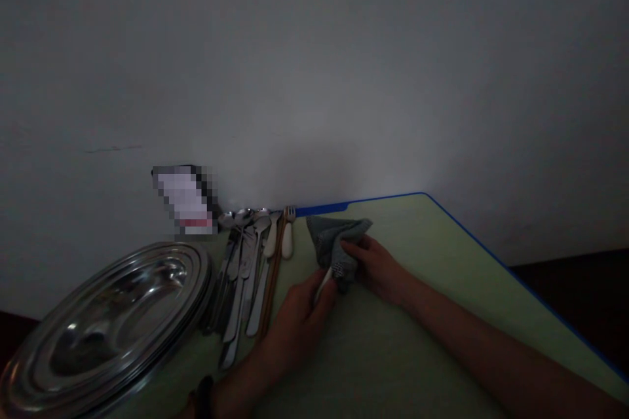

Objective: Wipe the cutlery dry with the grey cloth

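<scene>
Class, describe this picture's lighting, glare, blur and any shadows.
Head view: dim overall, the plain grey wall darkening toward the upper right; bright glints on the stacked oval steel trays; a faint dark patch, perhaps shadow, on the wall beyond the crumpled grey cloth, which looks slightly soft; square pixel blocks mask the dark-edged, pale-screened device.

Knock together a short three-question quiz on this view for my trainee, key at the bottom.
1. Fill in: a ____ handle shows in the left hand.
2. True or false: the stacked metal dishes lie left of the spoons.
3. The right hand holds: a) a phone; b) the grey cloth; c) a bowl.

Key: 1. white; 2. true; 3. b.
</scene>
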A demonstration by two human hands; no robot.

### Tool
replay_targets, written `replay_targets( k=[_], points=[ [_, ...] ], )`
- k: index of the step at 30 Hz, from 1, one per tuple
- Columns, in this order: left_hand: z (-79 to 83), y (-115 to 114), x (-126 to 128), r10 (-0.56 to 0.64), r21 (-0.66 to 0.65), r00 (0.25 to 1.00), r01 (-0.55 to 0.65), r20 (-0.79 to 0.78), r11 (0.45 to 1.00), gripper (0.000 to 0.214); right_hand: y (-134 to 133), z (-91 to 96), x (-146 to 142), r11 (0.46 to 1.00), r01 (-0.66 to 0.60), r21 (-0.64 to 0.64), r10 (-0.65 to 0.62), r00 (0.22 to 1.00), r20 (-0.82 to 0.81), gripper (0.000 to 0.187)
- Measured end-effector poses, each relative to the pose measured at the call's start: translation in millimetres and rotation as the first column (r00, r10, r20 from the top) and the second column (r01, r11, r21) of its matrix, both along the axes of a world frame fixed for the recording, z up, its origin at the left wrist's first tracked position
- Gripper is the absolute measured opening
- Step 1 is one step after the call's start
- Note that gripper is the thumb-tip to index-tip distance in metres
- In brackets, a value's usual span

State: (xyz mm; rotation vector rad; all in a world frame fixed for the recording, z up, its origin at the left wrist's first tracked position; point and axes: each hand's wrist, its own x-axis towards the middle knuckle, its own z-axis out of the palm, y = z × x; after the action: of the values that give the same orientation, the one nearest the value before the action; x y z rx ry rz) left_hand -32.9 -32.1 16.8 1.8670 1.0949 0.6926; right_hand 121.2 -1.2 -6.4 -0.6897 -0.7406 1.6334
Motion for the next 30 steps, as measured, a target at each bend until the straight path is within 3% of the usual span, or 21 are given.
replay_targets(
  k=[9, 13, 15, 23, 30],
  points=[
    [-0.1, -1, 1, 0.030, -0.064, 0.999, -0.027, 0.045, 0.998, 0.033, 4, -16.7, 0, 0.970, 0.212, 0.121, -0.239, 0.927, 0.289, 0.024],
    [-3.7, -1, 3, 0.192, -0.179, 0.968, -0.162, 0.161, 0.970, 0.033, 6, -19.0, 1, 0.973, 0.198, 0.118, -0.222, 0.942, 0.252, 0.025],
    [-5.0, -1, 3, 0.222, -0.234, 0.951, -0.170, 0.216, 0.957, 0.033, 6, -17.9, 1, 0.981, 0.173, 0.092, -0.189, 0.957, 0.220, 0.028],
    [-5.8, -3, -4, 0.099, -0.200, 0.976, -0.060, 0.191, 0.978, 0.024, 3, -13.9, 2, 0.980, 0.120, 0.156, -0.159, 0.950, 0.268, 0.024],
    [-0.1, -9, -4, 0.021, -0.206, 0.975, 0.026, 0.221, 0.978, 0.031, 0, -1.5, -1, 0.984, 0.175, 0.030, -0.177, 0.976, 0.128, 0.031]
  ],
)
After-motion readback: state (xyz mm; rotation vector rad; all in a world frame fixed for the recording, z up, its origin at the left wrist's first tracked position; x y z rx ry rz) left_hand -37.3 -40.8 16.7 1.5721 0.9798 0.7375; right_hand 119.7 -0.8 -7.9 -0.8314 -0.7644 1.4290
